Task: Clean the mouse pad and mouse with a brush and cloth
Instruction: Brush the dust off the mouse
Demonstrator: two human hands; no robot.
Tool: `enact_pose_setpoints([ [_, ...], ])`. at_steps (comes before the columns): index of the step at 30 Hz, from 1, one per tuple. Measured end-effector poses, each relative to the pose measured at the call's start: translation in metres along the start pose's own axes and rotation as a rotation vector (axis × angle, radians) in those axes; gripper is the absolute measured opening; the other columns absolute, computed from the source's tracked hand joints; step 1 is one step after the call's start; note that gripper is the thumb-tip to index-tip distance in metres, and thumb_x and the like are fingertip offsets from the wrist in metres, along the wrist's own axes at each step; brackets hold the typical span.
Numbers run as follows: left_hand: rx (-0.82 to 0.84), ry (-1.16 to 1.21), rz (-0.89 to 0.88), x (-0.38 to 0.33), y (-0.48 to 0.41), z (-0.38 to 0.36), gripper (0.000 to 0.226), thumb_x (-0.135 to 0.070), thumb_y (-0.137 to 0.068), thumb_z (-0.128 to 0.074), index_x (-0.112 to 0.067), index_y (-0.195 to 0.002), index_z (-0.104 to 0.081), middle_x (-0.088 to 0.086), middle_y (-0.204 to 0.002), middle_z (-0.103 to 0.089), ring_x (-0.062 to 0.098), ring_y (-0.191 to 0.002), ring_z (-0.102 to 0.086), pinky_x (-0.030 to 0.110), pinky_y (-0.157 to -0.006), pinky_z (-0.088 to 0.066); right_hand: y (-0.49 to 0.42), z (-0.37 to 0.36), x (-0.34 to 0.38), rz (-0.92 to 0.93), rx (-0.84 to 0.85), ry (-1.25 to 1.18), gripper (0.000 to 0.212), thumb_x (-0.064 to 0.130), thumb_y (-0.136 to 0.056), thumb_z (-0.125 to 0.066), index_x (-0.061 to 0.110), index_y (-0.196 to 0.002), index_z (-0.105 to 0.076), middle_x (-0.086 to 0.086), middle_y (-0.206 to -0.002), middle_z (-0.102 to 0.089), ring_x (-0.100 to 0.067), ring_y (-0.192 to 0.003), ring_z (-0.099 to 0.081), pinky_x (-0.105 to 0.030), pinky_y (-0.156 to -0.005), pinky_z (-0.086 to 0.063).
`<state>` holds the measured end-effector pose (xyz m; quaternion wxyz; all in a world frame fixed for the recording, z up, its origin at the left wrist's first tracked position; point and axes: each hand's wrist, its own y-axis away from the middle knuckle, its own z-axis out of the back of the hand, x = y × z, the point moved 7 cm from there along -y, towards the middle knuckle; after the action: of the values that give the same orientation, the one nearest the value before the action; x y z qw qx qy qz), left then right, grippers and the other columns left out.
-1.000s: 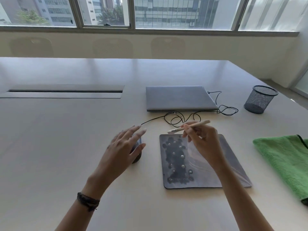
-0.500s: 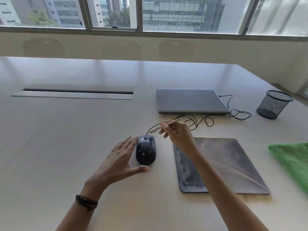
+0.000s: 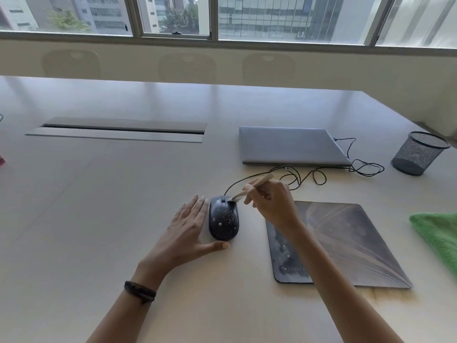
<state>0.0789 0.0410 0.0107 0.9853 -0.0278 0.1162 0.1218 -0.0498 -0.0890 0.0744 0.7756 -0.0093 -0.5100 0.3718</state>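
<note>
Many pale specks dotted the smooth, rounded dark mouse (image 3: pixel 223 220) — right hand (image 3: pixel 274 204) pinching a slim brush (image 3: pixel 252 187), left hand (image 3: pixel 184 233) flat, fingers spread, beside it.

Table (image 3: pixel 99 219) bare left; cable (image 3: pixel 309 175) (coiled) behind mouse (image 3: pixel 223 221).

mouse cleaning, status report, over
Right hand holds brush, bristles on mouse. Left hand open, bracing mouse. Specks remain on mouse and mouse pad. Nothing blocking.
</note>
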Motion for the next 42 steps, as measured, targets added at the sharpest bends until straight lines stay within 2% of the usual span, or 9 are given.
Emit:
enact_pose_setpoints([
  [3, -0.003, 0.004, -0.001, 0.001, 0.000, 0.000, 0.132, -0.097, -0.049, -0.006, -0.011, -0.149, 0.000, 0.002, -0.159, 0.003, 0.001, -0.135, 0.023, 0.021, -0.112, 0.013, 0.002, 0.007, 0.008, 0.019, -0.044, -0.055, 0.018, 0.017, -0.087, -0.058, 0.010, -0.077, -0.071, 0.001, -0.061, -0.070, -0.010, -0.050, -0.062, -0.029, -0.054, -0.052],
  [10, -0.007, 0.018, -0.003, 0.001, 0.000, -0.001, 0.130, -0.097, -0.051, -0.007, -0.012, -0.149, -0.002, 0.002, -0.159, 0.001, 0.001, -0.135, 0.022, 0.022, -0.113, 0.012, 0.007, -0.003, 0.015, 0.054, 0.111, -0.060, 0.020, 0.014, -0.088, -0.058, 0.009, -0.074, -0.072, 0.011, -0.062, -0.067, -0.025, -0.051, -0.059, -0.036, -0.050, -0.048],
  [14, -0.007, 0.017, 0.001, 0.002, -0.001, -0.001, 0.130, -0.097, -0.051, -0.006, -0.012, -0.149, -0.002, 0.002, -0.159, 0.001, 0.001, -0.135, 0.022, 0.022, -0.113, 0.012, 0.008, 0.005, 0.020, 0.112, 0.029, -0.107, 0.017, 0.011, -0.087, -0.059, 0.012, -0.076, -0.071, 0.003, -0.059, -0.068, -0.005, -0.046, -0.053, -0.018, -0.044, -0.040],
  [21, -0.005, 0.011, 0.006, 0.003, -0.001, -0.002, 0.129, -0.096, -0.051, -0.007, -0.013, -0.149, -0.001, 0.002, -0.159, 0.002, 0.001, -0.135, 0.022, 0.022, -0.113, 0.013, 0.009, -0.002, 0.017, 0.120, 0.099, -0.050, 0.027, 0.011, -0.086, -0.059, 0.010, -0.062, -0.070, 0.013, -0.063, -0.066, -0.003, -0.048, -0.053, -0.008, -0.050, -0.035],
  [26, -0.008, 0.017, 0.003, 0.003, -0.001, -0.002, 0.129, -0.096, -0.052, -0.008, -0.012, -0.149, -0.002, 0.002, -0.159, 0.001, 0.002, -0.136, 0.022, 0.022, -0.113, 0.013, 0.007, 0.007, 0.021, 0.150, 0.013, -0.083, 0.019, 0.011, -0.087, -0.060, 0.010, -0.071, -0.071, 0.007, -0.057, -0.066, -0.004, -0.047, -0.054, -0.015, -0.045, -0.039],
  [31, -0.019, 0.044, 0.002, 0.004, -0.001, -0.003, 0.128, -0.096, -0.052, -0.011, -0.013, -0.150, -0.004, 0.001, -0.159, -0.001, 0.000, -0.136, 0.021, 0.023, -0.114, 0.012, 0.010, 0.006, 0.017, 0.101, 0.042, -0.062, 0.026, 0.007, -0.083, -0.059, 0.012, -0.060, -0.070, 0.002, -0.052, -0.065, -0.001, -0.041, -0.053, -0.008, -0.045, -0.036],
  [35, -0.016, 0.046, -0.005, 0.003, -0.001, -0.004, 0.122, -0.091, -0.058, -0.019, -0.012, -0.150, -0.005, 0.000, -0.159, -0.002, 0.000, -0.136, 0.020, 0.022, -0.114, 0.012, 0.006, 0.017, 0.012, 0.065, -0.071, -0.074, 0.027, 0.013, -0.087, -0.060, 0.006, -0.065, -0.073, 0.007, -0.060, -0.067, -0.010, -0.038, -0.051, -0.020, -0.038, -0.037],
  [38, -0.016, 0.055, -0.010, 0.002, -0.001, -0.003, 0.121, -0.090, -0.058, -0.020, -0.013, -0.150, -0.004, 0.000, -0.159, -0.002, 0.000, -0.137, 0.020, 0.022, -0.114, 0.012, 0.003, 0.011, 0.011, 0.034, -0.019, -0.013, 0.028, 0.018, -0.090, -0.058, 0.005, -0.071, -0.074, 0.008, -0.071, -0.068, -0.017, -0.047, -0.055, -0.035, -0.052, -0.047],
  [42, -0.017, 0.055, -0.016, 0.001, -0.001, -0.002, 0.124, -0.093, -0.055, -0.015, -0.013, -0.150, -0.003, -0.001, -0.159, -0.001, -0.001, -0.136, 0.020, 0.022, -0.113, 0.013, 0.005, 0.005, 0.006, 0.002, 0.031, -0.001, 0.032, 0.021, -0.090, -0.058, 0.004, -0.068, -0.073, -0.002, -0.061, -0.070, -0.015, -0.042, -0.053, -0.032, -0.045, -0.047],
])
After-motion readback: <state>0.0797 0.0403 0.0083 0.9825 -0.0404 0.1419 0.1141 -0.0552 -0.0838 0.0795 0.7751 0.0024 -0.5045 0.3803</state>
